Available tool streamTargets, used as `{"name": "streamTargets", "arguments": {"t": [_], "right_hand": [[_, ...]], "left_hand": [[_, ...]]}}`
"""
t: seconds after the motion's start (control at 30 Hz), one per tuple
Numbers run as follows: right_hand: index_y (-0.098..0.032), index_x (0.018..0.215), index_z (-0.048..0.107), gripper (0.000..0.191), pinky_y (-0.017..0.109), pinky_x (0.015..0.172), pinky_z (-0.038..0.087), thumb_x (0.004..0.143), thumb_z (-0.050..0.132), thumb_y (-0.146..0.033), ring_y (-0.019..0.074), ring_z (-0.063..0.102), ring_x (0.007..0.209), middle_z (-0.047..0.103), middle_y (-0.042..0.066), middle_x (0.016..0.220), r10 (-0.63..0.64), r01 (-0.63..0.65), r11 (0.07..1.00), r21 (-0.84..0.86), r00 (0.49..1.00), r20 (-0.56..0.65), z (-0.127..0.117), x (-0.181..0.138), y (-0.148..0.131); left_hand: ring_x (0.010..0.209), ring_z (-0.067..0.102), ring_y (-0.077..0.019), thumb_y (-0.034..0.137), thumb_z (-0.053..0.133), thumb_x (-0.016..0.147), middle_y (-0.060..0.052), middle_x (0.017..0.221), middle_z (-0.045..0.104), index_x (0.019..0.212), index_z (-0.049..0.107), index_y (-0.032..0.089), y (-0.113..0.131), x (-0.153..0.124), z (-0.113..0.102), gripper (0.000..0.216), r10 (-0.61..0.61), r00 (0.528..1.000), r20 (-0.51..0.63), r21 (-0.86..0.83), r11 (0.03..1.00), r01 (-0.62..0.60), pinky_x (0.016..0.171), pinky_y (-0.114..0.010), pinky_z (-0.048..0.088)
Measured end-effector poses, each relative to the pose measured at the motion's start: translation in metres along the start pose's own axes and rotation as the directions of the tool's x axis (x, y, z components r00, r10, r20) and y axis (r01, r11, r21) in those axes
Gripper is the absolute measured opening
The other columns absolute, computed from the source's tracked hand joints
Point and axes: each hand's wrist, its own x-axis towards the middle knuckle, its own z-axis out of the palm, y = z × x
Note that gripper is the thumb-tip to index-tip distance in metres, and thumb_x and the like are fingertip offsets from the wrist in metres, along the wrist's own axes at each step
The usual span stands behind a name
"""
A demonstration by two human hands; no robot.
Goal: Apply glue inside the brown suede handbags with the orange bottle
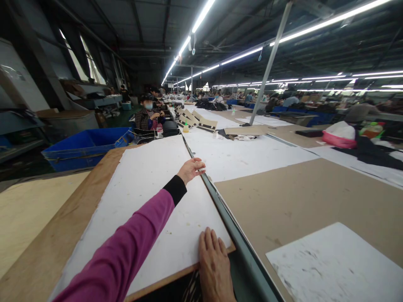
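Observation:
A large white sheet (147,197) lies on a long wooden board (53,247). My left hand (191,169), at the end of a magenta sleeve with a black cuff, reaches far forward. Its fingers are curled over the sheet's right edge, beside a grey metal rail (220,209). My right hand (214,264) rests flat near the sheet's front right corner, fingers stretched out and together. Below that hand, something dark and patterned (189,291) shows under the board's front edge.
Right of the rail lie brown cardboard (299,201) and another white sheet (340,260). A blue bin (88,147) stands at the left. A seated person (147,117) works further along the table. A slanted pole (270,58) rises at the back right, with a pink-and-white bundle (340,134) on the far table.

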Motion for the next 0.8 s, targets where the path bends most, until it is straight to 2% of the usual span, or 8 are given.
{"name": "streamTargets", "arguments": {"t": [0.13, 0.27, 0.37, 0.6, 0.8], "right_hand": [[-0.005, 0.126, 0.057, 0.056, 0.049, 0.094, 0.042, 0.074, 0.039, 0.007, 0.0352, 0.044, 0.120, 0.046, 0.025, 0.130, 0.003, -0.004, 1.000, -0.006, 1.000, -0.024, 0.002, 0.001, -0.002], [-0.002, 0.126, 0.056, 0.054, 0.050, 0.094, 0.042, 0.074, 0.042, 0.004, 0.0368, 0.044, 0.119, 0.045, 0.027, 0.130, 0.001, -0.002, 1.000, -0.019, 0.999, -0.037, 0.004, 0.001, -0.003], [-0.001, 0.127, 0.054, 0.054, 0.050, 0.094, 0.042, 0.075, 0.042, 0.003, 0.0368, 0.044, 0.120, 0.045, 0.027, 0.131, -0.003, 0.002, 1.000, -0.024, 0.999, -0.042, 0.004, 0.000, -0.004], [0.002, 0.126, 0.053, 0.053, 0.053, 0.096, 0.039, 0.075, 0.044, 0.003, 0.0397, 0.041, 0.121, 0.042, 0.030, 0.131, 0.007, -0.007, 1.000, 0.001, 0.998, -0.057, 0.000, -0.001, -0.007], [0.004, 0.125, 0.054, 0.051, 0.054, 0.095, 0.039, 0.075, 0.045, 0.003, 0.0407, 0.042, 0.120, 0.042, 0.032, 0.129, 0.011, -0.011, 1.000, 0.009, 0.999, -0.050, -0.001, -0.001, -0.008]], "left_hand": [[0.053, 0.059, -0.0122, 0.007, 0.074, 0.055, -0.005, 0.060, 0.064, 0.070, 0.057, 0.011, -0.029, -0.006, 0.019, 0.023, -0.094, 0.995, 0.020, 0.226, 0.970, 0.087, 0.055, -0.025, 0.046], [0.046, 0.054, -0.0086, 0.009, 0.073, 0.058, -0.002, 0.054, 0.062, 0.063, 0.058, 0.012, -0.066, -0.010, 0.027, 0.016, -0.085, 0.995, -0.051, 0.354, 0.930, 0.098, 0.047, -0.020, 0.041], [0.040, 0.051, -0.0081, 0.007, 0.070, 0.059, 0.001, 0.046, 0.056, 0.057, 0.055, 0.013, -0.080, -0.008, 0.026, 0.017, -0.059, 0.992, -0.116, 0.434, 0.895, 0.104, 0.042, -0.019, 0.037], [0.035, 0.048, -0.0093, 0.003, 0.071, 0.055, 0.006, 0.036, 0.047, 0.055, 0.048, 0.016, -0.087, -0.004, 0.023, 0.026, -0.021, 0.989, -0.148, 0.579, 0.809, 0.104, 0.038, -0.019, 0.035], [0.041, 0.053, -0.0093, 0.021, 0.077, 0.063, 0.002, 0.048, 0.057, 0.065, 0.049, 0.016, -0.077, -0.008, 0.035, 0.028, -0.071, 0.996, -0.060, 0.556, 0.826, 0.093, 0.042, -0.020, 0.040]]}}
